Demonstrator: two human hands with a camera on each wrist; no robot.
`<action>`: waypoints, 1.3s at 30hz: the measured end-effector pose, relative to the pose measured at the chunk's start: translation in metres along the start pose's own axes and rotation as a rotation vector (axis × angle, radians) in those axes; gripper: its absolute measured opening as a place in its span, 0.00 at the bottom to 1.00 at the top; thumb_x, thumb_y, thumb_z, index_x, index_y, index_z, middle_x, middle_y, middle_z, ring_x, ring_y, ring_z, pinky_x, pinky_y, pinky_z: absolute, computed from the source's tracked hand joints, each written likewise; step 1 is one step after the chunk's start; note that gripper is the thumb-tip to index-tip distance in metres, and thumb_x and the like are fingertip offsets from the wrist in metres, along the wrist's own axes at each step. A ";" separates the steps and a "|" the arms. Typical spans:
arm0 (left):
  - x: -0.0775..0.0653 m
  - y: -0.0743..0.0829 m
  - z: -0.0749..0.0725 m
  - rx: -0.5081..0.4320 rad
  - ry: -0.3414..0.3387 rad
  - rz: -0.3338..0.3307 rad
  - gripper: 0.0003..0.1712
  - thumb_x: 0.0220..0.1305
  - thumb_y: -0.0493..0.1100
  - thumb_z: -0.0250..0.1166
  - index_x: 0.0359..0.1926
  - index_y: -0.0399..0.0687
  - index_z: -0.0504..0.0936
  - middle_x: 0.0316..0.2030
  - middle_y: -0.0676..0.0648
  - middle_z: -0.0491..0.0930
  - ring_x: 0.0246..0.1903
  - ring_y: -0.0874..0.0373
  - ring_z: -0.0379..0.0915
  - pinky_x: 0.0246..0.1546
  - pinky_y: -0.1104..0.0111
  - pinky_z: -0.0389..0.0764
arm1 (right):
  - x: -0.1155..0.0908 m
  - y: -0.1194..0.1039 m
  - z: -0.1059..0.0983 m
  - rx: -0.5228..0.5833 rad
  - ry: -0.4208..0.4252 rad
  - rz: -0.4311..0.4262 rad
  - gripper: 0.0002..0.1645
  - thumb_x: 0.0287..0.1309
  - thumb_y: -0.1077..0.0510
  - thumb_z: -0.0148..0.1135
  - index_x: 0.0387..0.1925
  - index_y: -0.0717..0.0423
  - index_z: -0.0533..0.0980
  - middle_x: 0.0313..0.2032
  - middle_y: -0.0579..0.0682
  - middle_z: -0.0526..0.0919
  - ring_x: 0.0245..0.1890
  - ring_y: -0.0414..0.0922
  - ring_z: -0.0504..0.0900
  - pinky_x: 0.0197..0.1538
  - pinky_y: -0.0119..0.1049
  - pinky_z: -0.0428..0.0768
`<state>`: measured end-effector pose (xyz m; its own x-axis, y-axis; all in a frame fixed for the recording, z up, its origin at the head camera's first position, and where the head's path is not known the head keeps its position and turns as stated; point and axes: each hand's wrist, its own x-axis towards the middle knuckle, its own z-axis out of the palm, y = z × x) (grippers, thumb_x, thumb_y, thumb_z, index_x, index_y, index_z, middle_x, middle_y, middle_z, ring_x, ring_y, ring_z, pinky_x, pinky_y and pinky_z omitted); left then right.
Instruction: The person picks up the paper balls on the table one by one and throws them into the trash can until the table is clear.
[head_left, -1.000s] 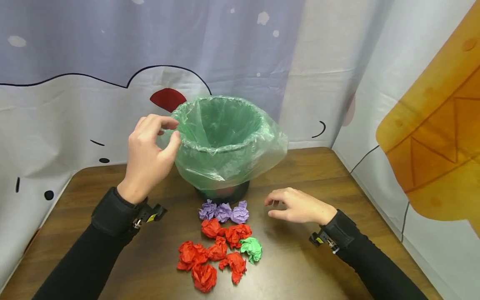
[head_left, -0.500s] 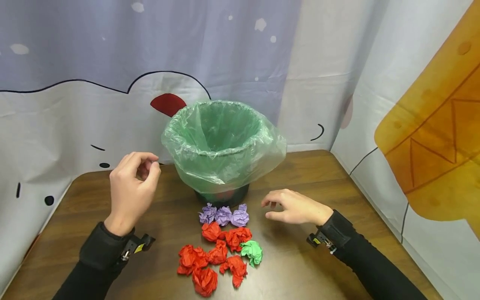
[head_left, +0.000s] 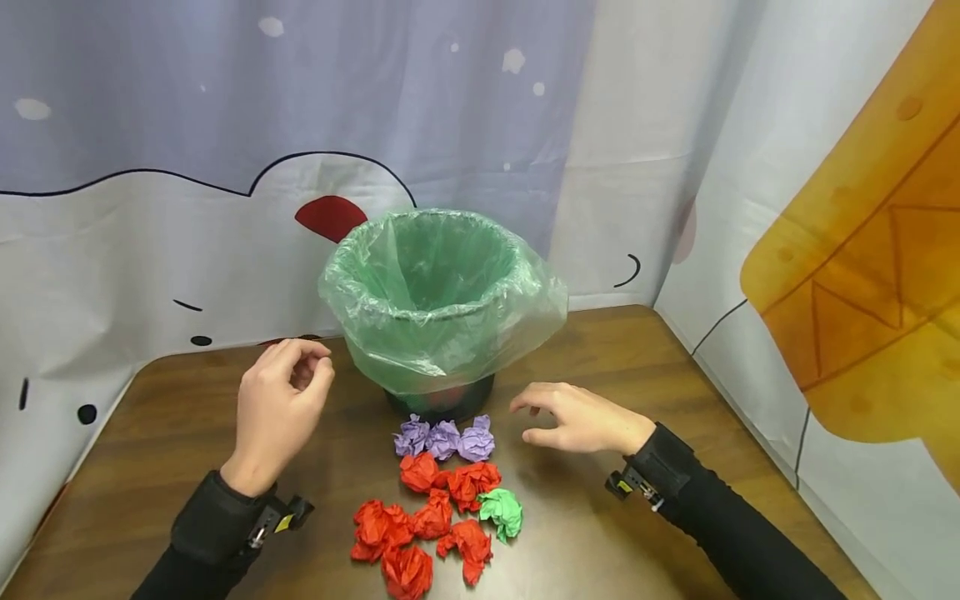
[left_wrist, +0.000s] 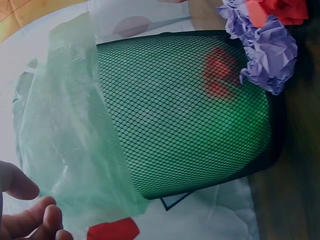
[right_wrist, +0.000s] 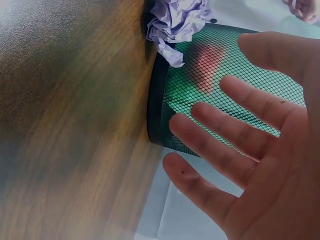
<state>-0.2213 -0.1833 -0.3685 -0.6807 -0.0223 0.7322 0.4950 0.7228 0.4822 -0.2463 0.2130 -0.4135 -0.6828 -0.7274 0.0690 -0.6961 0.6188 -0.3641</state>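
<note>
A mesh waste basket (left_wrist: 175,110) with a green plastic liner (head_left: 435,350) folded over its rim stands at the back of the table. My left hand (head_left: 281,408) hovers left of the basket, fingers loosely bent and holding nothing. On the right, my right hand (head_left: 581,419) is held over the table with its fingers apart and nothing in them. Between the hands lie several crumpled paper balls: purple ones (head_left: 443,439) against the basket's foot, red ones (head_left: 406,571) nearer me and one green ball (head_left: 502,513) at their right. Red shows through the basket's mesh in both wrist views.
The brown wooden table (head_left: 600,533) has rounded back corners. A printed curtain (head_left: 465,100) hangs right behind the basket and along the right side, with an orange shape (head_left: 847,275) on it.
My left hand has come down from beside the liner's rim to lower over the table. My right hand has stayed nearly in place. The paper balls have not moved.
</note>
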 end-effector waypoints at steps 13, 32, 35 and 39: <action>-0.009 -0.006 0.002 0.133 -0.310 -0.142 0.05 0.65 0.44 0.62 0.38 0.52 0.84 0.31 0.51 0.80 0.32 0.57 0.74 0.31 0.63 0.70 | 0.009 -0.004 0.005 -0.059 0.009 0.002 0.30 0.65 0.44 0.62 0.67 0.44 0.72 0.66 0.46 0.73 0.68 0.45 0.70 0.69 0.45 0.69; -0.024 -0.007 0.006 0.150 -0.455 -0.166 0.08 0.66 0.47 0.62 0.40 0.52 0.84 0.33 0.51 0.82 0.37 0.54 0.77 0.34 0.61 0.73 | 0.024 -0.011 0.008 -0.075 -0.020 -0.020 0.32 0.64 0.44 0.63 0.68 0.43 0.72 0.68 0.49 0.71 0.69 0.48 0.69 0.70 0.47 0.69; -0.026 -0.006 0.007 0.152 -0.465 -0.171 0.07 0.66 0.47 0.62 0.40 0.53 0.84 0.34 0.52 0.81 0.37 0.55 0.77 0.34 0.61 0.73 | 0.029 -0.011 0.010 -0.089 -0.024 -0.053 0.33 0.63 0.46 0.64 0.68 0.44 0.71 0.68 0.52 0.71 0.69 0.49 0.69 0.70 0.48 0.69; -0.030 -0.005 0.008 0.152 -0.480 -0.179 0.08 0.66 0.47 0.62 0.41 0.53 0.84 0.35 0.52 0.82 0.37 0.56 0.77 0.35 0.61 0.73 | 0.033 -0.012 0.015 -0.098 -0.050 -0.078 0.33 0.62 0.48 0.65 0.69 0.43 0.71 0.68 0.53 0.72 0.68 0.50 0.70 0.69 0.48 0.70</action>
<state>-0.2082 -0.1807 -0.3971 -0.9356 0.1381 0.3250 0.2885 0.8296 0.4780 -0.2571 0.1771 -0.4211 -0.6158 -0.7866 0.0465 -0.7665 0.5843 -0.2667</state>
